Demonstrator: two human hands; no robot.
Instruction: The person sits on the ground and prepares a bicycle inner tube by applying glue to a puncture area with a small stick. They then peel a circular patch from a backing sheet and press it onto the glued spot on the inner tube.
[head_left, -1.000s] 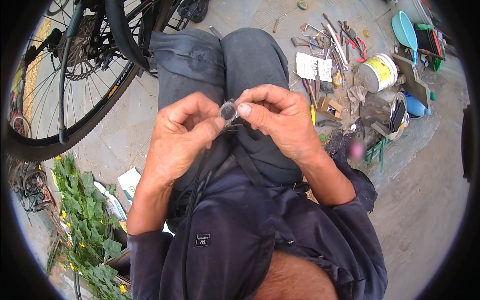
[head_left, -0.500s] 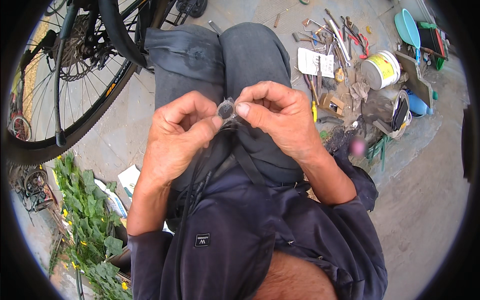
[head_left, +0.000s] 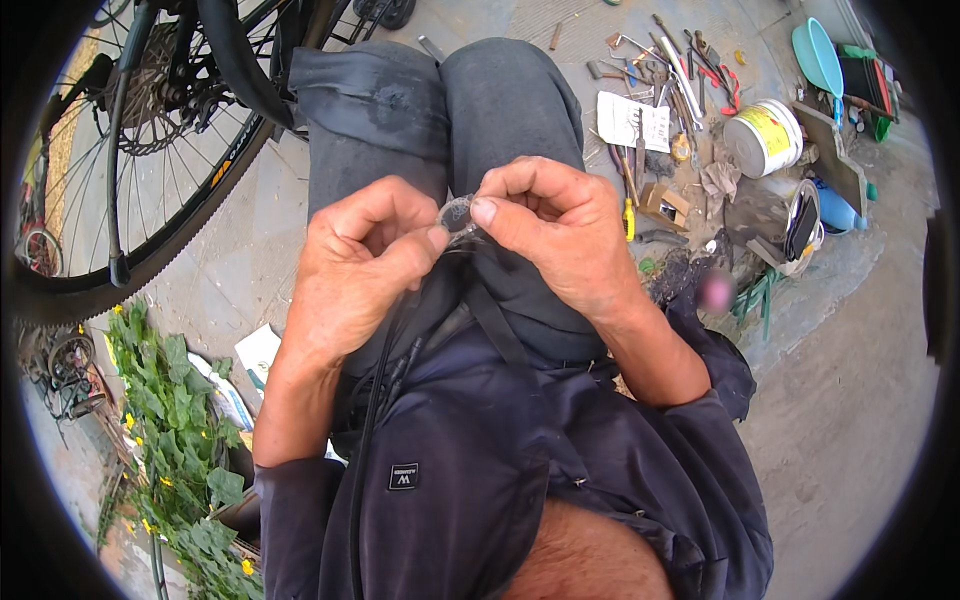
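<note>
Between my two hands, above my thighs, is a small round, ring-like piece [head_left: 457,217] with clear, wispy plastic-looking film around it; its exact kind is too small to make out. My left hand [head_left: 370,240] pinches its left edge between thumb and forefinger. From the opposite side, my right hand [head_left: 555,225] grips the right edge with thumb and forefinger, the other fingers curled in. Both wrists rest near my lap over dark trousers [head_left: 510,110].
A bicycle wheel [head_left: 222,188] stands close at the upper left. Green leafy plants [head_left: 185,430] grow at the lower left. Scattered tools, a printed white sheet [head_left: 633,122], a small cardboard box [head_left: 664,206], a white bucket [head_left: 763,140] and a turquoise basin [head_left: 817,57] lie to the right.
Both hands keep their pinch on the ring-like piece. It has tilted slightly, so its round opening shows more clearly.
</note>
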